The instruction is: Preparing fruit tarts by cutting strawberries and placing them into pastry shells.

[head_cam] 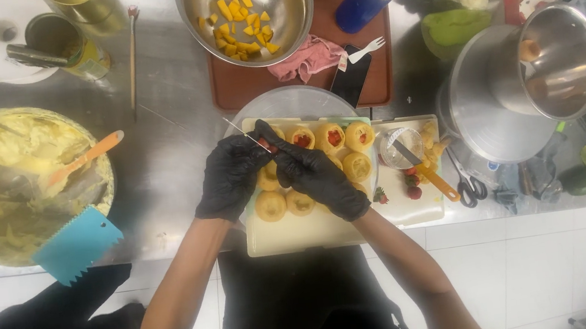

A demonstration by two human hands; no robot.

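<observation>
Steel counter (pixel 167 128) crowded, my left hand (pixel 230 176) grips a thin knife (pixel 244 135) while my right hand (pixel 317 176) pinches a pastry shell (pixel 270 177) — filling's underway, next shell needs steadying.

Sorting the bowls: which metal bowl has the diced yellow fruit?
The steel bowl at top centre, on the brown tray; the tilted bowl on the right holds none.

A single head-worn camera looks almost straight down from above the steel counter (pixel 167 128), close over the white cutting board (pixel 302 233) (counter far edge at frame top, tiled floor (pixel 532 261) below).
</observation>
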